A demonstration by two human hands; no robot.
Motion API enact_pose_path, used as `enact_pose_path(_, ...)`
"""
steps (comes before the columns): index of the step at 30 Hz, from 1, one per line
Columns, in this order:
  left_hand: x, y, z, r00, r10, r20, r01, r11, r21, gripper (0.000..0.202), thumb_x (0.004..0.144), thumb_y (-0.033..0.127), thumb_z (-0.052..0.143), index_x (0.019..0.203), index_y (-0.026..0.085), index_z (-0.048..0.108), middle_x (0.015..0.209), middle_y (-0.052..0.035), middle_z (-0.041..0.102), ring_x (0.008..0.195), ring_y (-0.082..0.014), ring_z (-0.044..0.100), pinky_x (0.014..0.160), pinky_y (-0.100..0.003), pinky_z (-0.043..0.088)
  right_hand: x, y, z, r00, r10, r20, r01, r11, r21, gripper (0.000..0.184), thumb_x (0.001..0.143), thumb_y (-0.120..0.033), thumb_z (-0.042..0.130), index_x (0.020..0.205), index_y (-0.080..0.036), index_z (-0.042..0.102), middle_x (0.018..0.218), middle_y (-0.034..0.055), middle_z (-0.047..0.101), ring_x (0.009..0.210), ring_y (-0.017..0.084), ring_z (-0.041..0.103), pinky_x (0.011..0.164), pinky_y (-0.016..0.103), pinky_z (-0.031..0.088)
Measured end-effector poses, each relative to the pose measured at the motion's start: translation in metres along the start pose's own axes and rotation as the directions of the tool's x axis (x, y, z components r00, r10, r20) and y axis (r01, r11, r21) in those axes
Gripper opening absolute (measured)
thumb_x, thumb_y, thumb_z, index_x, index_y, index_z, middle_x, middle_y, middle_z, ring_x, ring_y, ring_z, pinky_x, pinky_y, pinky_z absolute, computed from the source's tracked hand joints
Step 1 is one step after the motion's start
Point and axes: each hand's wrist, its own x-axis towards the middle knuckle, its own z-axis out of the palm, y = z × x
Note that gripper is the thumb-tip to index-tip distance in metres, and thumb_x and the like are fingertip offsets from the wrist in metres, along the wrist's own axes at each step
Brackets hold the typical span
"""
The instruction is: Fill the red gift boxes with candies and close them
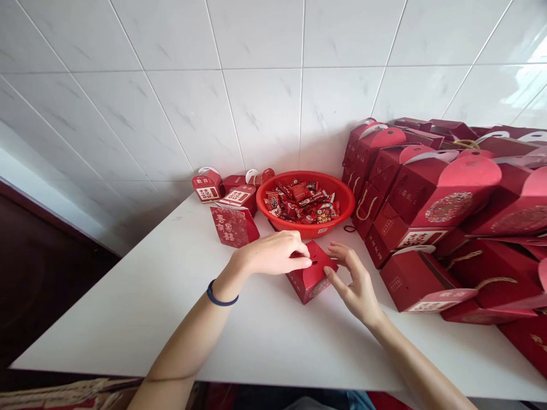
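A small red gift box (304, 289) stands on the white table in front of me, its top flaps folded over. My left hand (276, 254) is bent over the top of the box, thumb and curled fingers pinching at the flap near a small dark slot. My right hand (355, 283) is on the right side, fingers spread and curved, thumb and fingertips at the box's edge. Just behind sits a red plastic basin (308, 229) of wrapped candies (294, 196).
At the right rises a large pile of red gift boxes (427, 191), some with rope handles. Several smaller red boxes (207, 185) stand at the back left, with a slanted red box (233, 225) before them. A tiled wall (256, 102) closes off the back of the white table (141, 307).
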Motion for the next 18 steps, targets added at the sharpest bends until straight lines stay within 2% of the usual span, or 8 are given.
enact_pose_path(3,0.002,0.002,0.006,0.996,-0.07,0.048,0.069,0.997,0.019,0.018,0.091,0.035,0.056,0.091,0.021,0.067,0.093,-0.0029,0.055,0.082,-0.0172,0.059,0.069,-0.027,0.039,0.0,-0.001,0.0,1.0,0.016,0.0,-0.016,0.999,-0.03,0.027,0.096,-0.038,0.057,0.118,-0.022,0.059,0.125,0.0124,0.061,0.105,0.023,0.067,0.088,0.039,0.061)
enact_pose_path(6,0.005,0.005,0.011,0.991,-0.115,0.074,0.111,0.993,0.05,0.013,0.089,0.031,0.053,0.085,0.02,0.06,0.089,-0.0018,0.052,0.07,-0.0148,0.054,0.061,-0.028,0.036,-0.003,-0.01,-0.002,0.999,0.044,-0.012,-0.045,0.992,-0.117,0.035,0.096,-0.042,0.057,0.124,-0.022,0.056,0.126,0.013,0.06,0.1,0.022,0.068,0.084,0.039,0.062)
enact_pose_path(9,0.005,0.009,0.012,0.99,-0.125,0.07,0.12,0.99,0.076,0.01,0.088,0.029,0.053,0.084,0.02,0.055,0.087,-0.0016,0.052,0.069,-0.0153,0.054,0.058,-0.028,0.035,-0.013,-0.023,0.002,0.999,0.042,-0.005,-0.042,0.962,-0.27,0.053,0.092,-0.05,0.061,0.136,-0.023,0.049,0.14,0.0165,0.051,0.117,0.028,0.063,0.088,0.043,0.061)
enact_pose_path(13,0.004,0.018,0.013,0.995,-0.067,0.075,0.059,0.992,0.108,0.006,0.087,0.023,0.053,0.085,0.019,0.057,0.093,-0.0028,0.056,0.072,-0.016,0.057,0.058,-0.028,0.036,-0.031,-0.035,0.018,1.0,0.029,0.009,-0.022,0.909,-0.417,0.071,0.088,-0.052,0.064,0.149,-0.023,0.039,0.153,0.0183,0.039,0.133,0.036,0.051,0.093,0.049,0.059)
enact_pose_path(16,0.003,0.022,0.016,0.997,0.003,0.083,-0.011,0.995,0.096,0.011,0.087,0.021,0.054,0.092,0.019,0.063,0.098,-0.0041,0.059,0.085,-0.0189,0.062,0.065,-0.028,0.04,-0.039,-0.036,0.026,0.999,0.03,-0.035,-0.043,0.893,-0.447,0.068,0.088,-0.045,0.063,0.149,-0.023,0.04,0.15,0.0171,0.043,0.132,0.037,0.051,0.094,0.052,0.057)
enact_pose_path(18,0.004,0.024,0.018,0.996,0.033,0.086,-0.039,0.997,0.068,0.014,0.089,0.023,0.054,0.094,0.019,0.066,0.1,-0.0047,0.06,0.088,-0.0201,0.064,0.07,-0.029,0.043,-0.041,-0.036,0.024,0.998,0.025,-0.054,-0.046,0.898,-0.438,0.064,0.087,-0.041,0.063,0.145,-0.023,0.045,0.147,0.0166,0.046,0.13,0.035,0.053,0.095,0.051,0.057)
